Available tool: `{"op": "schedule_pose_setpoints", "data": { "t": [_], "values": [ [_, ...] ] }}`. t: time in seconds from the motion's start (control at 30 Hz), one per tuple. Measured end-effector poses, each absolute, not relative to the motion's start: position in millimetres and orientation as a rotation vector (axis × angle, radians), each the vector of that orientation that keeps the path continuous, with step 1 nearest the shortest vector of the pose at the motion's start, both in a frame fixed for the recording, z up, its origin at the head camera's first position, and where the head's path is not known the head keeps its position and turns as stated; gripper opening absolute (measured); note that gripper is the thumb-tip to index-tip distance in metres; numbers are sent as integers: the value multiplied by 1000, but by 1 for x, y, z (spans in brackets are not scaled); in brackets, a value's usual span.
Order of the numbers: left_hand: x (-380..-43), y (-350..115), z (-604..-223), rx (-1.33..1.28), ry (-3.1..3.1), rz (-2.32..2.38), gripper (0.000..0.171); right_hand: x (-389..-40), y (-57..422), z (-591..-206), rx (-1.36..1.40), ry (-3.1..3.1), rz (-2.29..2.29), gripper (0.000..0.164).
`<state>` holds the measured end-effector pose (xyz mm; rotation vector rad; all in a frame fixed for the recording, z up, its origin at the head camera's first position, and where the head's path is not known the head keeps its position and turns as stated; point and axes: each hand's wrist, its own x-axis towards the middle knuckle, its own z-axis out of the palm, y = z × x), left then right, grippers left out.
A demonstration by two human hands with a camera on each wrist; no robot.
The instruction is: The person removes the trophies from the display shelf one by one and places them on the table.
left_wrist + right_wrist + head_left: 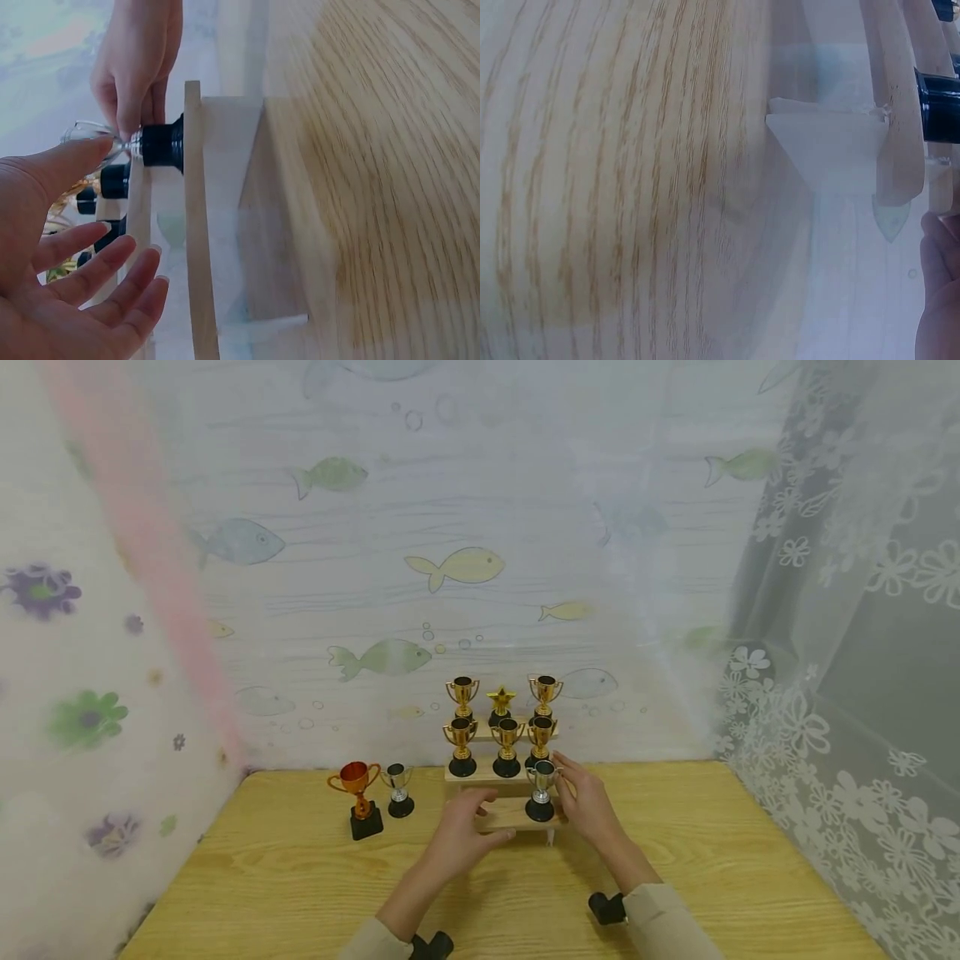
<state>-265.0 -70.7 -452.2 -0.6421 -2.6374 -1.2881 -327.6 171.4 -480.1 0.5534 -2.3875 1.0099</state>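
Note:
In the head view, a small silver trophy cup (pixel 540 787) with a black base stands at the right end of the bottom board (pixel 506 814) of a tiered wooden stand. My right hand (pixel 592 810) is beside it, fingertips right at the cup's right side, fingers fairly straight. My left hand (pixel 461 831) is at the board's left end, thumb and fingers spread, nothing between them. The left wrist view shows the left fingers (pixel 112 285) loosely extended, the thumb overlapping the silver cup. At the right wrist view's edge, right fingers (pixel 941 262) show near the board's end.
Several gold trophy cups (pixel 506 747) and a gold star trophy (pixel 501 703) fill the upper tiers. Left of the stand are an orange-red trophy cup (pixel 360 797) and another silver one (pixel 399 792) on the wooden table (pixel 262 877). Fish-patterned cloth hangs behind.

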Motion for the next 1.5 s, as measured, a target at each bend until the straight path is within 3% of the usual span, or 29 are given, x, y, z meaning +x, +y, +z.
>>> {"op": "schedule_pose_setpoints", "data": {
  "t": [0.9,1.5],
  "values": [
    [-291,-20,-470,-566,-2528,-1467,51,-327,171,-478,555,-2378,1002,22],
    [-301,-3,-483,-454,-2522,-1190,38,-328,172,-481,559,-2374,1015,30]
  ]
}}
